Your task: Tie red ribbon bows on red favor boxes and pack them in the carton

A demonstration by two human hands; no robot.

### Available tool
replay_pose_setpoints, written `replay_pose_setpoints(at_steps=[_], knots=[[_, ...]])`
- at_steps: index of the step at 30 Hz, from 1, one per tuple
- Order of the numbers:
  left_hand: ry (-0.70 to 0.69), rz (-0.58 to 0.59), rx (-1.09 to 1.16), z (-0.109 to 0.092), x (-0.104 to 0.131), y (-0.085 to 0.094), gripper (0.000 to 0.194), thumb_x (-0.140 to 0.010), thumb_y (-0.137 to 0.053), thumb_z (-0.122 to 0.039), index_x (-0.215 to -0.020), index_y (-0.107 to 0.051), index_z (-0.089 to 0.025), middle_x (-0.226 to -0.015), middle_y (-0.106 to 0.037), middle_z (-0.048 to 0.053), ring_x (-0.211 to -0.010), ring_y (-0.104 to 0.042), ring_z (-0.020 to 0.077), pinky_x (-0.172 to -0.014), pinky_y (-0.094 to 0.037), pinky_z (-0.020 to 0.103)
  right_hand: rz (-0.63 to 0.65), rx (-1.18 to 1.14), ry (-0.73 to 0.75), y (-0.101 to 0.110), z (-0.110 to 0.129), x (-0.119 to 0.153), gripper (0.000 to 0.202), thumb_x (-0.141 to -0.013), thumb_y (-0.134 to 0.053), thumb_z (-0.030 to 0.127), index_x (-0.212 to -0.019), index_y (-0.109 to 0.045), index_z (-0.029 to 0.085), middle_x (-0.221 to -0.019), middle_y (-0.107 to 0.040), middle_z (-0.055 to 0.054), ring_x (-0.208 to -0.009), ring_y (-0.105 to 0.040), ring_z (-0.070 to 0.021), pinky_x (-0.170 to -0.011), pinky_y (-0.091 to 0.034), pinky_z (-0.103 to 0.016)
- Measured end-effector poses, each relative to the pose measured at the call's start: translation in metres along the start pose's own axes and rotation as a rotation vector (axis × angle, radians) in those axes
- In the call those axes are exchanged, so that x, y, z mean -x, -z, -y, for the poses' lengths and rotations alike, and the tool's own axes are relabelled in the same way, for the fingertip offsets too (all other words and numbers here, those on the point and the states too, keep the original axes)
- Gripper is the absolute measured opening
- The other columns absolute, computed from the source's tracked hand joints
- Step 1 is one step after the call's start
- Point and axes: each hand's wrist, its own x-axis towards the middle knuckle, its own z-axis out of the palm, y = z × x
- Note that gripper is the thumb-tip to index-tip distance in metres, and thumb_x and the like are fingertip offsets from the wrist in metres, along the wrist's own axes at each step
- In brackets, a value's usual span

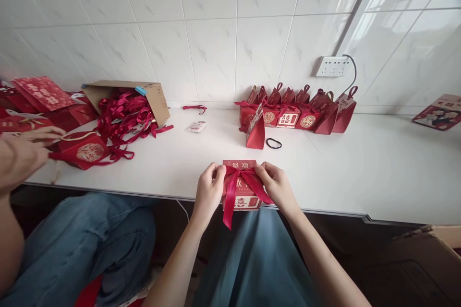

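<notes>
A small red gift box (242,203) with pale lettering sits at the table's front edge between my hands. A crimson ribbon (230,199) is tied in a bow across its top, with one tail hanging down the front. My left hand (212,183) pinches the ribbon at the box's left side, thumb against the fingers. On the right side, my right hand (272,180) pinches the ribbon in the same way. Behind the box stand a red triangular box (256,135) and a black elastic loop (273,143).
Several red boxes (287,118) line the wall. A cardboard box (161,102) spills ribbons (124,110) at left. Beside me, a person's hands (21,158) are at a red box (84,151) with cord. A small card (196,126) and power strip (333,66) are also visible.
</notes>
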Motion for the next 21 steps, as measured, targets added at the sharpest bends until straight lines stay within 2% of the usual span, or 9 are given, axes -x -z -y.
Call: replay_pose_setpoints(at_steps=[4,15,19,21], knots=[[0.022,-0.047,0.053,0.002,0.005,-0.006,0.033,-0.084,-0.043,-0.037,-0.059,-0.029,-0.022,-0.053,-0.031,-0.006,-0.049,-0.032,0.0099,-0.047,-0.03,0.021,-0.01,-0.084,-0.023,-0.002,0.0,0.002,0.047,-0.079,-0.051,0.061,-0.06,-0.04,0.02,-0.056,-0.04,0.004,-0.052,-0.034,-0.009,-0.048,-0.029,-0.023],[0.06,-0.049,0.081,0.003,0.003,-0.009,0.03,-0.084,-0.041,-0.035,-0.06,-0.03,-0.022,-0.053,-0.033,-0.006,-0.049,-0.034,0.0095,-0.047,-0.031,0.021,-0.017,-0.348,-0.159,-0.01,-0.003,0.003,0.043,-0.077,-0.055,0.059,-0.065,-0.041,0.021,-0.055,-0.043,0.006,-0.048,-0.038,-0.0097,-0.049,-0.033,-0.024],[0.06,-0.046,0.088,0.004,0.003,-0.01,0.03,-0.084,-0.04,-0.036,-0.06,-0.029,-0.022,-0.054,-0.032,-0.007,-0.05,-0.033,0.0095,-0.048,-0.03,0.021,0.016,-0.372,-0.184,-0.009,-0.005,0.0,0.042,-0.077,-0.054,0.06,-0.066,-0.041,0.021,-0.056,-0.046,0.004,-0.05,-0.042,-0.0111,-0.051,-0.037,-0.025],[0.056,-0.036,0.094,0.005,0.002,-0.011,0.03,-0.084,-0.04,-0.037,-0.06,-0.029,-0.022,-0.054,-0.031,-0.007,-0.05,-0.033,0.0095,-0.048,-0.03,0.021,0.063,-0.295,-0.167,-0.002,-0.006,-0.003,0.042,-0.077,-0.053,0.06,-0.066,-0.042,0.021,-0.057,-0.047,0.003,-0.052,-0.043,-0.0114,-0.051,-0.037,-0.025]])
